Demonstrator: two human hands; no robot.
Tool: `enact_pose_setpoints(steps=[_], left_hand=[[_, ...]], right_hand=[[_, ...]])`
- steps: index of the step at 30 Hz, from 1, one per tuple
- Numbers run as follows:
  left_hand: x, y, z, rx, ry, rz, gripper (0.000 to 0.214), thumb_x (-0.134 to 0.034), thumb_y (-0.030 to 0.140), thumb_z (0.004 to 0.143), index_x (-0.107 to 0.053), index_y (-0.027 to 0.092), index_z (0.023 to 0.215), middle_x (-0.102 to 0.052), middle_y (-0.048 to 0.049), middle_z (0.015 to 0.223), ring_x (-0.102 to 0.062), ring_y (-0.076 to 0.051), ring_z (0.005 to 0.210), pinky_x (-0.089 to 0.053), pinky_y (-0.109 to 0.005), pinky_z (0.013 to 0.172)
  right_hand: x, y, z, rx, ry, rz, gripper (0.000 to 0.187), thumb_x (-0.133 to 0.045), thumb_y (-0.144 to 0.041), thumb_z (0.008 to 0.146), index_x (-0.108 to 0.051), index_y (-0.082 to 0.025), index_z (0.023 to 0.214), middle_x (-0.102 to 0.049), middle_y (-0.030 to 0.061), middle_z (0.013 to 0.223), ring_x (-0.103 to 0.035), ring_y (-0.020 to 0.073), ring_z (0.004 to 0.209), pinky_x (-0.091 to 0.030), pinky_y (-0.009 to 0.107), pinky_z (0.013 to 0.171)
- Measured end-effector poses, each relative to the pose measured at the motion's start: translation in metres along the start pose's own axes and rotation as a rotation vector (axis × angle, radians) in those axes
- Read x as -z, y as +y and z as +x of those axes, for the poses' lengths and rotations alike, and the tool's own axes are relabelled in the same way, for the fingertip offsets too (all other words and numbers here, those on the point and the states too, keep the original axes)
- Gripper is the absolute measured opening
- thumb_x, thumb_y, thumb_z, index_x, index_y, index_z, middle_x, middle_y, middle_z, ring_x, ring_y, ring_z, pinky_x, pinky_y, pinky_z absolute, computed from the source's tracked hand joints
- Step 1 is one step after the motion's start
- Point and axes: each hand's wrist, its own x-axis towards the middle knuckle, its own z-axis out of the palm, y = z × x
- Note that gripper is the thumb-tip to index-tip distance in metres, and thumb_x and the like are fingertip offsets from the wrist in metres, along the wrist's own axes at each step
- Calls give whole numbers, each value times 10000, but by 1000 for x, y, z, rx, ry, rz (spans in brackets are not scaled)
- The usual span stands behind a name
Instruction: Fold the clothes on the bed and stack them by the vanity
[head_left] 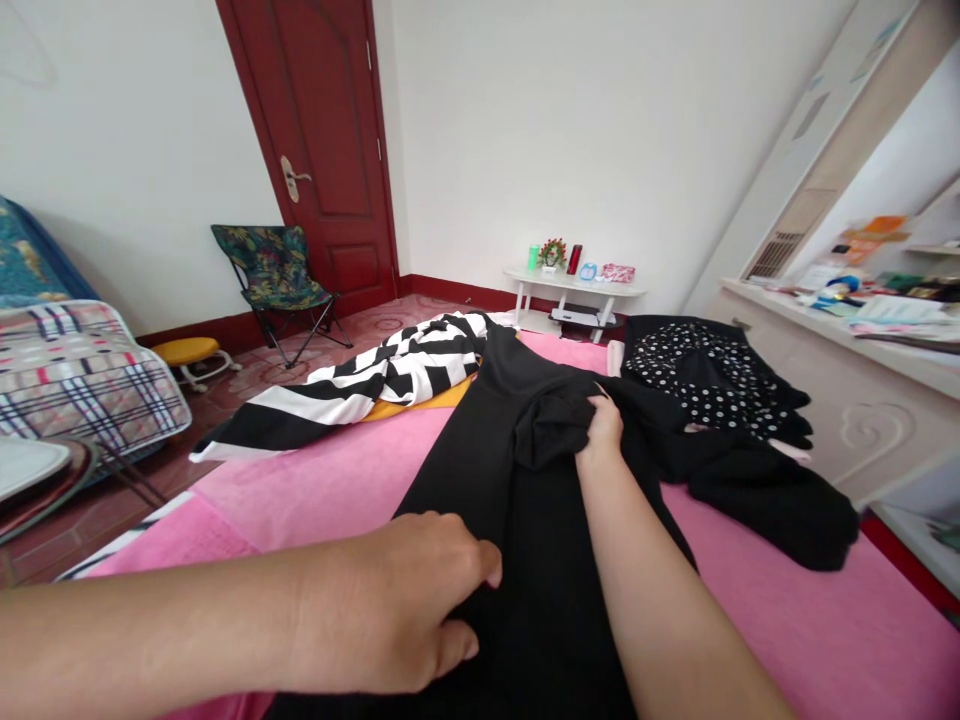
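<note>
A long black garment (525, 520) lies stretched along the pink bed cover (330, 480), running away from me. My left hand (390, 610) rests on its near part, fingers curled and pinching the cloth at the left edge. My right hand (602, 428) reaches farther up and grips a bunched fold of the same black garment near its middle.
A black-and-white striped garment (360, 385) lies at the bed's far left over something yellow. A black polka-dot garment (712, 380) and more black cloth (772, 495) lie at the right. Beyond stand a small white table (574, 285), a folding chair (274, 275), a red door (315, 140) and a cluttered counter (840, 320).
</note>
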Motion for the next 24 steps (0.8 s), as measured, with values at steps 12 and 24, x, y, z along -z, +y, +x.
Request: enact_pose_setpoints(steps=[12,24], left_hand=[[-13,-8,54,-254,-671,-754,388,-640,247,748,-629,175,1129,-633,-26,837,-631,-138,619,-516,-244,561],[-54,-74,167,56,566,-17,909,-434,667,789,-316,13,1410,-200,-204,1507,-121,-317,1407,-115,-467,1146]], right_hand=[[21,-9,16,389,140,-600,421,-504,-130,563,-739,-206,904,-705,24,873,-648,206,839,-527,322,800],[16,-29,12,-70,54,-551,536,-690,-67,430,-656,-171,955,-642,-26,695,-625,162,663,-543,264,633]])
